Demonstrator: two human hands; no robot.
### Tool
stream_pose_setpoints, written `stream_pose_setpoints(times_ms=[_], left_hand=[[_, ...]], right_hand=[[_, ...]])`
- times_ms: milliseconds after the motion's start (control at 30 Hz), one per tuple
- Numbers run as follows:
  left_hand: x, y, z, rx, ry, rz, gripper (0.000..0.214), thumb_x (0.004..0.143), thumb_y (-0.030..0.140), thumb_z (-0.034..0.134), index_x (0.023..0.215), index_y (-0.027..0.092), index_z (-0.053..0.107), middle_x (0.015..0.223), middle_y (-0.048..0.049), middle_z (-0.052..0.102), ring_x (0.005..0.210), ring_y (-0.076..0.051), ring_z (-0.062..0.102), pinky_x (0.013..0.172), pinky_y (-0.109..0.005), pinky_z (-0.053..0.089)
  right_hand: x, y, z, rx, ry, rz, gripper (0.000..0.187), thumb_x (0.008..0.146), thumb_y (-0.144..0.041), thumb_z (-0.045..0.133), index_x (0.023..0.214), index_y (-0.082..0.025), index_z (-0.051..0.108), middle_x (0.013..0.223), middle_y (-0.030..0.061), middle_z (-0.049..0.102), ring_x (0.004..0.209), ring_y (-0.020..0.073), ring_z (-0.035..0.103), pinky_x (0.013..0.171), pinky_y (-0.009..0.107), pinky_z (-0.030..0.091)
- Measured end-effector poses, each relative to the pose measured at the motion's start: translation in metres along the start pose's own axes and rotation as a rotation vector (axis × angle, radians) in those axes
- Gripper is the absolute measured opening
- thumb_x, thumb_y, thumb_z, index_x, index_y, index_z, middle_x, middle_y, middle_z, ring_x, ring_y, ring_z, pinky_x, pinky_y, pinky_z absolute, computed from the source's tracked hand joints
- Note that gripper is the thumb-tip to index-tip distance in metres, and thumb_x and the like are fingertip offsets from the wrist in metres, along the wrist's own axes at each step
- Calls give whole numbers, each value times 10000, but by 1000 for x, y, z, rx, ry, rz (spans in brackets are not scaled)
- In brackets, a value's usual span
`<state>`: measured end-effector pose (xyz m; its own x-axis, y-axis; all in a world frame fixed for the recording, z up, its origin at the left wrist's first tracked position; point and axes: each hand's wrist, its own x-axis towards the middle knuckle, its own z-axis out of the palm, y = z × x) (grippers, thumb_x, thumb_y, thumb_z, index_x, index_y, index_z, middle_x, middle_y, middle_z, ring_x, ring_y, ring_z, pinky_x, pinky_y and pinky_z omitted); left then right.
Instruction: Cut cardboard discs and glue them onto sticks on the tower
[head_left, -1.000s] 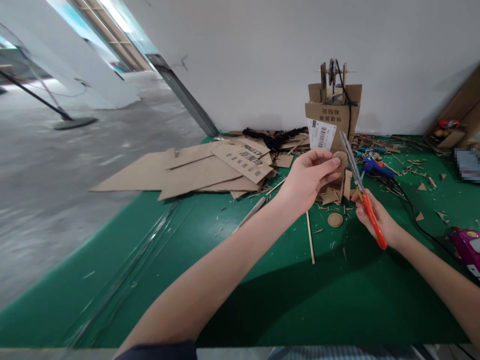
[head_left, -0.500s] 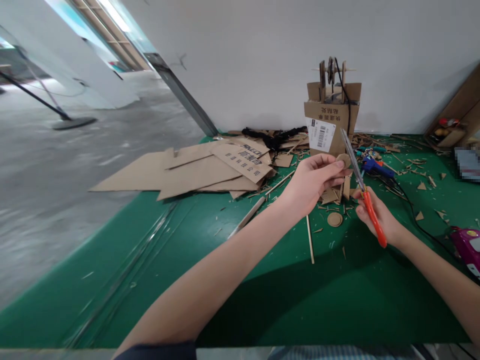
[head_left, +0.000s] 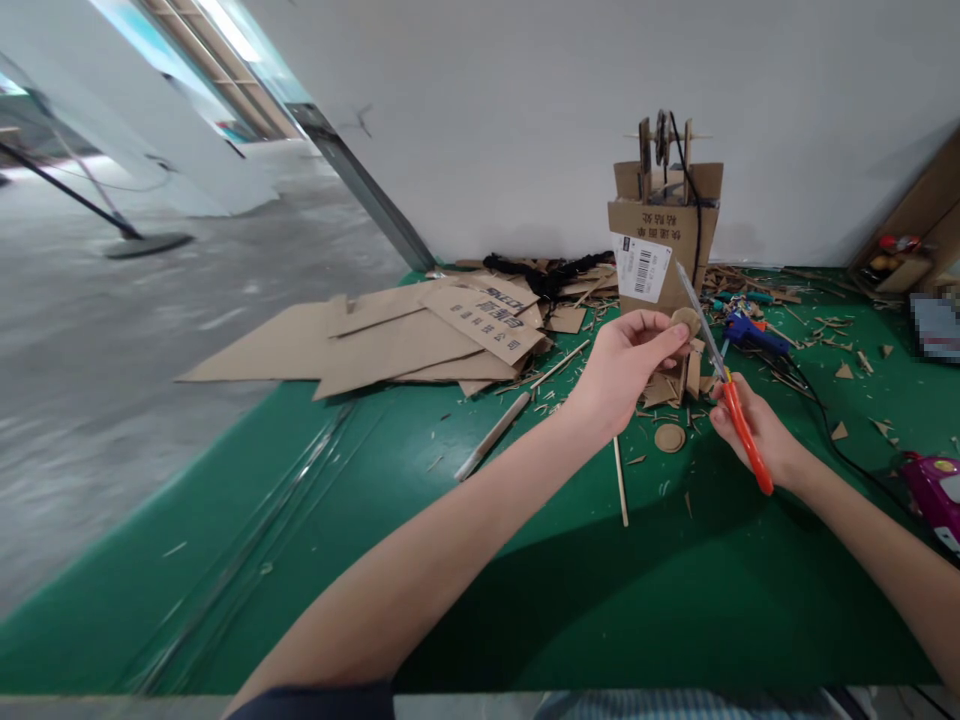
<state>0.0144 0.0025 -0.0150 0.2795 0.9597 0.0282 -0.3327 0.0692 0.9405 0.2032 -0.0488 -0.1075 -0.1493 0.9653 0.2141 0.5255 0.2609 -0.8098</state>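
Note:
My left hand [head_left: 626, 365] pinches a small round cardboard disc [head_left: 685, 321] between thumb and fingers. Close by on the right, my right hand [head_left: 754, 430] is closed on a pair of scissors [head_left: 742, 430] with orange-red handles. The blades point up and away, right beside the disc's edge; whether they touch it I cannot tell. Below the hands, a few cardboard discs [head_left: 670, 438] lie stacked on the green table [head_left: 570, 600]. Behind them stands a cardboard box [head_left: 660, 240] with a label, carrying a wheel [head_left: 662, 138] on a wooden axle between two uprights.
Flat cardboard sheets [head_left: 405, 345] lie at the left. A capped stick-like tool [head_left: 493, 437] and a thin wooden stick [head_left: 621, 482] rest nearer. On the right are a blue glue gun [head_left: 756, 335] with a cable, a purple object [head_left: 936, 495] and scattered scraps.
The scissors' blades have shifted slightly against the disc and look more closed. The fingers of my left hand have curled in a little; otherwise both hands stay in place.

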Motion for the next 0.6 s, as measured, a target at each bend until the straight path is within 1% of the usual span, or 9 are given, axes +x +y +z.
stream_pose_setpoints(times_ms=[67,167,333,433,500,600], left_hand=[[-1,1,1,54,22,24,145,802,192,758,734,154,636,681,3,673,631,-82,607,631,-219,482],[-3,3,2,123,47,54,125,798,180,747,741,154,639,672,-1,677,616,-92,609,633,-236,500],[-3,7,1,198,36,89,112,792,166,735,725,151,647,658,-7,678,634,-104,626,652,-245,517],[-1,9,-2,213,21,102,114,777,172,754,737,152,649,661,-7,686,632,-105,641,645,-240,522],[0,10,-5,224,4,115,113,768,171,765,751,150,656,672,-9,695,625,-103,648,632,-233,520],[3,11,-8,247,-6,115,118,755,163,780,745,141,664,667,-12,697,611,-100,648,604,-223,507]], right_hand=[[1,-1,-1,-3,-1,21,369,929,-607,536,969,-258,423,709,-32,508,584,176,519,558,344,431],[1,-5,-3,-37,1,9,366,932,-606,519,923,-253,424,691,-24,514,562,167,494,533,332,399],[1,-12,-9,-119,-22,5,359,947,-597,475,868,-257,391,704,-8,514,558,169,482,534,332,391],[2,-15,-14,-203,-26,-19,379,929,-617,477,858,-257,377,765,13,516,573,179,500,554,349,411],[2,-14,-16,-253,-16,-46,396,914,-635,478,866,-254,386,823,34,529,613,194,532,591,372,446],[1,-8,-16,-255,-20,-52,416,915,-663,463,927,-251,414,871,47,559,672,220,574,658,416,500]])
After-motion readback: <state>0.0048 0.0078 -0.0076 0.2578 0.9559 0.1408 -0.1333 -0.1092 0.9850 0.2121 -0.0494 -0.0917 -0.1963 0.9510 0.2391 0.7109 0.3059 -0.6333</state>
